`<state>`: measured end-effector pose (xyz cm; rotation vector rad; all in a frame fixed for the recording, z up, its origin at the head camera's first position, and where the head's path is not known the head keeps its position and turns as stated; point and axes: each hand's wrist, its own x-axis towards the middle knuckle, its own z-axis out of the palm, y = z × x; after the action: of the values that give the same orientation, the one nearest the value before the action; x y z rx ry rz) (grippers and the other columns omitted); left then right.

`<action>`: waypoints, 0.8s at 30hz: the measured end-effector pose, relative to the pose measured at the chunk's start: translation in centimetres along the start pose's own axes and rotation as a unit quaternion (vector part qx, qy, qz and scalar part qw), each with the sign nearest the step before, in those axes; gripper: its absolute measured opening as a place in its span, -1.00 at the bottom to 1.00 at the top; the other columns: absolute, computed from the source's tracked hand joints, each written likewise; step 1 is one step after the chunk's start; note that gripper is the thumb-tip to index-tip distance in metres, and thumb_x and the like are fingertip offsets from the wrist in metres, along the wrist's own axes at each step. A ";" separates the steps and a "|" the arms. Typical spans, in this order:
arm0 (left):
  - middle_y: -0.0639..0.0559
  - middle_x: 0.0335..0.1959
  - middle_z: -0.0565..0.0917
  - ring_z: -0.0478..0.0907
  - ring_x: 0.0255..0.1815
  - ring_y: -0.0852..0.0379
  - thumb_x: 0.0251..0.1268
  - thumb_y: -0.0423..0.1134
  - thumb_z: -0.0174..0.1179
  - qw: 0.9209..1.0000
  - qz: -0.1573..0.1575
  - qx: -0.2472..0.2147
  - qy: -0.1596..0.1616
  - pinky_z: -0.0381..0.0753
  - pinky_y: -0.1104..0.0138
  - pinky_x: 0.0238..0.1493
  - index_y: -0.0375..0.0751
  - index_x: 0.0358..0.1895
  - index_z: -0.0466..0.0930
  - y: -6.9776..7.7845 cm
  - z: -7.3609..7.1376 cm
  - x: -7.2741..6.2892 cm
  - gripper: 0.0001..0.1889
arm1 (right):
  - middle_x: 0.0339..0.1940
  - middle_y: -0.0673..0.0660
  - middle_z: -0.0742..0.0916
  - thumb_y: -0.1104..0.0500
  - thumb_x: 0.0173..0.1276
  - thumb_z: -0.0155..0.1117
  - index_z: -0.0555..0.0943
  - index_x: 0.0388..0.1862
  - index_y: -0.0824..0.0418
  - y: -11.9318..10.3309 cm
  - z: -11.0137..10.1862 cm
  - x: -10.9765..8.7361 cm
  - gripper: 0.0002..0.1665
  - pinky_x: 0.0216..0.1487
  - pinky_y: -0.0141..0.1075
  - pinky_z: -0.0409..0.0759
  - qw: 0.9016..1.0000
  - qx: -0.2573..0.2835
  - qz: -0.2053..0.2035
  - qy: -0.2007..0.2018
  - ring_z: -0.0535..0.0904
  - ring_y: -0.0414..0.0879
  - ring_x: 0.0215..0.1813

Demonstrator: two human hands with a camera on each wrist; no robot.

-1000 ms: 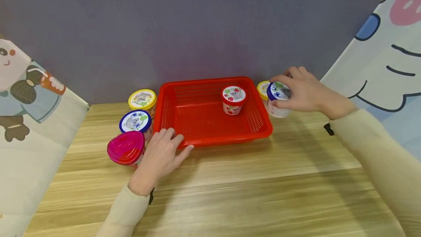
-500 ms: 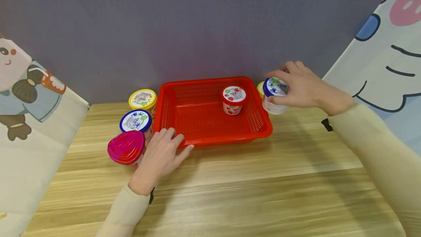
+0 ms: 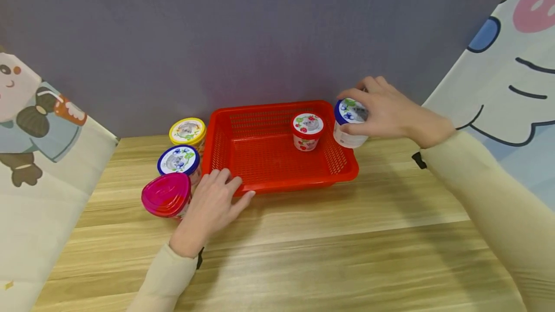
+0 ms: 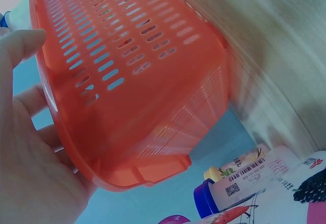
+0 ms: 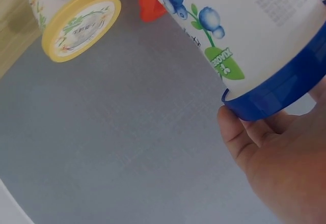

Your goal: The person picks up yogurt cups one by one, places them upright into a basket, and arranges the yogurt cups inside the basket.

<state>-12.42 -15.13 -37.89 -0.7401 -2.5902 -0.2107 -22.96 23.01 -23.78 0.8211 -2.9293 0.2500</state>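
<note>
In the head view my right hand (image 3: 383, 110) holds a white cup with a blue lid (image 3: 350, 122) by its lid, raised at the right end of the red basket (image 3: 277, 188). Blueberries are printed on its side in the right wrist view. My left hand (image 3: 214, 201) grips the basket's near left corner, fingers over the rim and thumb at its outside. A red-lidded cup (image 3: 308, 131) stands upright inside the basket toward the right. Beyond the basket's right end, a yellow-lidded cup (image 5: 81, 25) shows in the right wrist view; the held cup hides it in the head view.
Left of the basket stand a yellow-lidded cup (image 3: 187, 131), a blue-lidded cup (image 3: 178, 159) and a cup with a pink, see-through lid (image 3: 166, 195), close together. A grey wall (image 3: 269, 37) rises behind; printed cloths (image 3: 520, 81) flank the wooden table (image 3: 303, 254).
My right hand has carried the blue-lidded cup up and left, from beside the yellow-lidded cup to the basket's right rim. My left hand and the basket stay put.
</note>
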 end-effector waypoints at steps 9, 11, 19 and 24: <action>-0.03 -0.45 0.42 0.34 -0.42 -0.03 0.36 0.11 0.24 1.000 -0.002 -0.002 -0.001 0.34 0.17 -0.35 -0.16 -0.41 0.60 0.0 0.0 0.0 -0.61 | 0.20 0.25 0.48 -0.25 0.23 0.34 0.48 0.39 -0.04 -0.8 0.6 0.8 -0.23 0.00 0.07 0.37 1.000 0.010 -0.003 -0.015 0.29 0.16 0.17; -0.03 -0.45 0.42 0.34 -0.42 -0.03 0.36 0.11 0.23 1.000 -0.002 -0.001 -0.002 0.34 0.17 -0.35 -0.16 -0.41 0.60 0.1 -0.1 0.0 -0.61 | 0.21 0.25 0.47 -0.26 0.24 0.34 0.48 0.40 -0.04 -0.8 0.7 0.9 -0.22 -0.01 0.06 0.38 1.000 0.012 -0.003 -0.019 0.29 0.15 0.16; -0.05 -0.45 0.44 0.36 -0.42 -0.05 0.36 0.12 0.25 1.000 -0.003 0.003 -0.004 0.35 0.17 -0.35 -0.18 -0.40 0.62 0.3 -0.4 0.0 -0.59 | 0.22 0.26 0.47 -0.26 0.25 0.33 0.47 0.42 0.02 -1.0 1.8 1.1 -0.20 0.01 0.07 0.40 0.999 0.016 -0.011 -0.025 0.29 0.15 0.16; -0.05 -0.44 0.45 0.36 -0.41 -0.04 0.36 0.11 0.25 1.000 -0.005 0.003 -0.005 0.35 0.17 -0.34 -0.18 -0.39 0.62 0.4 -0.5 0.0 -0.60 | 0.21 0.26 0.48 -0.26 0.25 0.33 0.48 0.41 0.03 -1.2 2.5 1.5 -0.20 0.05 0.08 0.39 0.999 0.020 -0.021 -0.027 0.30 0.15 0.17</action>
<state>-12.02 -14.90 -37.42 -0.7290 -2.6034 -0.2029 -23.66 20.78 -25.87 0.9072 -2.9615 0.2885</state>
